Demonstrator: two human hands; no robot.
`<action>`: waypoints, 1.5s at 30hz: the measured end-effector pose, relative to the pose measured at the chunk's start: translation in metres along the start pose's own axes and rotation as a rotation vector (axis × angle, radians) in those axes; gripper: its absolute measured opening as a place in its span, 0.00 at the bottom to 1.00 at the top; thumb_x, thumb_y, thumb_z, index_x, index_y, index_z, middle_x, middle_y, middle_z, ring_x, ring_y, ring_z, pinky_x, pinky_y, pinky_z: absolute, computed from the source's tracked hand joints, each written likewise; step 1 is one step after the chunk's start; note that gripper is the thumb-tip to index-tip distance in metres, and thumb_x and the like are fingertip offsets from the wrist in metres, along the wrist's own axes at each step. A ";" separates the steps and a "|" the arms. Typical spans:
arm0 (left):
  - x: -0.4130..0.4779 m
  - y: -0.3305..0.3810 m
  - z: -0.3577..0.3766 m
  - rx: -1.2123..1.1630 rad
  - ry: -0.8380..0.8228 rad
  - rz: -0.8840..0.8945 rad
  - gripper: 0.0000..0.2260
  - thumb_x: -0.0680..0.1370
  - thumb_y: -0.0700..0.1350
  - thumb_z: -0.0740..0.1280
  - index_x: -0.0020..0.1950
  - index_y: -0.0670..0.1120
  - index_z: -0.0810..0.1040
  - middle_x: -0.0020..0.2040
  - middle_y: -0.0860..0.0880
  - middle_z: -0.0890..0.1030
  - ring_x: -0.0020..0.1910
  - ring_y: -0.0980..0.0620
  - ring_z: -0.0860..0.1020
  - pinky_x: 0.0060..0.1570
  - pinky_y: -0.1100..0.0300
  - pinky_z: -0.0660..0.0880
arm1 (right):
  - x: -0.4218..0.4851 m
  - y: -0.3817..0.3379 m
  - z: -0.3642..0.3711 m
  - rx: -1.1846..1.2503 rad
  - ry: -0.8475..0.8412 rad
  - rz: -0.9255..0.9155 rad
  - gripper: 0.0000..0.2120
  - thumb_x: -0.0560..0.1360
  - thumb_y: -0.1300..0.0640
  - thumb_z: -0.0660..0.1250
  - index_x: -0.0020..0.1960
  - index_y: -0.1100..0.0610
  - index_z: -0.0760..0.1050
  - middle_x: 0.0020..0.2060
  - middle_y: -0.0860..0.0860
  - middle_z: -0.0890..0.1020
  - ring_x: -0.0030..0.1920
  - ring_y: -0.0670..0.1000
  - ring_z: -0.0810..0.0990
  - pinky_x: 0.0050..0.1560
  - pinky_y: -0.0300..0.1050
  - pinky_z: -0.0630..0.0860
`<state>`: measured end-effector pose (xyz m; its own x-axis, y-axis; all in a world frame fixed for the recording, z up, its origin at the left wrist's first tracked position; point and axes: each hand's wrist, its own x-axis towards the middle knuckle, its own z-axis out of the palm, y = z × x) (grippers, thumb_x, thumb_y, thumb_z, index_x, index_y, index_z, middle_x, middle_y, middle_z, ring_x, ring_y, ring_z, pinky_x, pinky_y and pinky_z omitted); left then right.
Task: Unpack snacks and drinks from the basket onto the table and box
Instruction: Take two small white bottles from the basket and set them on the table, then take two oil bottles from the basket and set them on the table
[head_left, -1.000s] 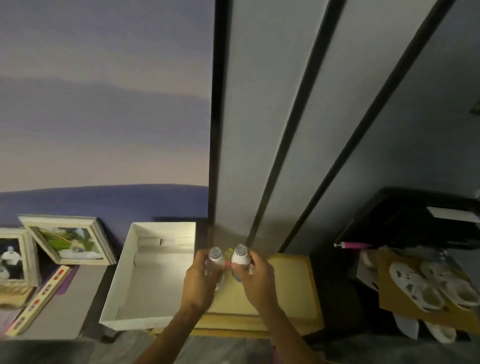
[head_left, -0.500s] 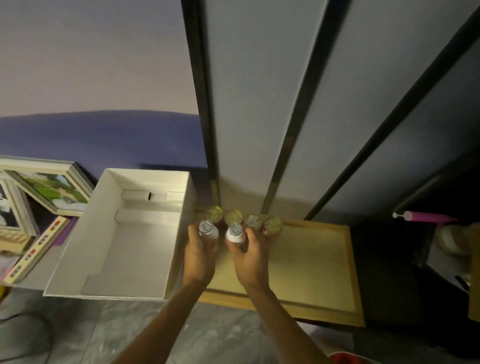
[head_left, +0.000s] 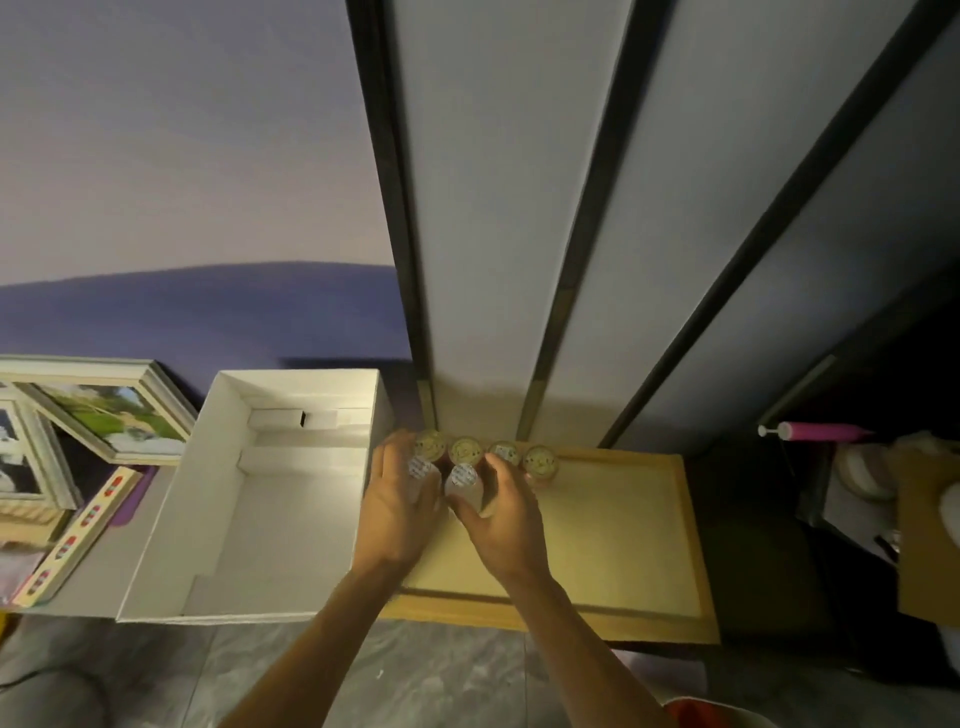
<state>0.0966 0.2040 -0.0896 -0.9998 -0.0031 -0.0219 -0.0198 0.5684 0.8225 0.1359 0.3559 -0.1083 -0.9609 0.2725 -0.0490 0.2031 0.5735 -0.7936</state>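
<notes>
Two small white-capped drink bottles stand side by side on the low wooden table (head_left: 613, 530). My left hand (head_left: 400, 509) wraps the left bottle (head_left: 422, 470); my right hand (head_left: 501, 514) wraps the right bottle (head_left: 464, 478). Just behind them, a row of several small bottles with yellow foil lids (head_left: 540, 461) lines the table's back edge against the wall. An open white cardboard box (head_left: 208, 519), with nothing inside, sits to the left of the table, touching it. No basket is visible.
Framed pictures (head_left: 111, 410) and a long patterned strip (head_left: 78, 535) lie left of the box. A pink-handled tool (head_left: 815, 431) and a cardboard piece (head_left: 930, 535) sit in the dark area at right. Grey panelled wall rises behind the table.
Both hands lowered the two white-capped bottles onto the table in front of the yellow-lidded row. The view tilted down and drew closer.
</notes>
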 end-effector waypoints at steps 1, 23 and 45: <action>0.002 0.009 -0.010 0.036 -0.007 0.068 0.21 0.82 0.50 0.69 0.73 0.57 0.68 0.70 0.55 0.73 0.62 0.57 0.75 0.58 0.62 0.74 | -0.001 -0.008 -0.014 -0.027 0.011 -0.017 0.34 0.75 0.43 0.78 0.75 0.55 0.73 0.68 0.48 0.80 0.67 0.46 0.77 0.61 0.21 0.63; -0.020 0.235 -0.354 0.596 0.096 0.398 0.48 0.74 0.80 0.39 0.85 0.52 0.54 0.86 0.49 0.54 0.85 0.46 0.50 0.82 0.40 0.48 | -0.087 -0.345 -0.285 -0.521 0.220 -0.082 0.53 0.75 0.23 0.57 0.86 0.58 0.50 0.85 0.57 0.53 0.85 0.59 0.51 0.83 0.57 0.56; -0.328 0.078 -0.640 0.616 0.552 -0.143 0.45 0.75 0.79 0.51 0.83 0.52 0.58 0.82 0.46 0.63 0.77 0.43 0.68 0.75 0.40 0.67 | -0.267 -0.542 -0.043 -0.375 -0.323 -0.686 0.51 0.76 0.25 0.60 0.86 0.56 0.48 0.85 0.56 0.55 0.83 0.58 0.57 0.79 0.58 0.64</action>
<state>0.4167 -0.2774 0.3460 -0.8523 -0.4208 0.3107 -0.2985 0.8791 0.3716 0.2906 0.0055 0.3608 -0.8893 -0.4307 0.1539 -0.4503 0.7652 -0.4602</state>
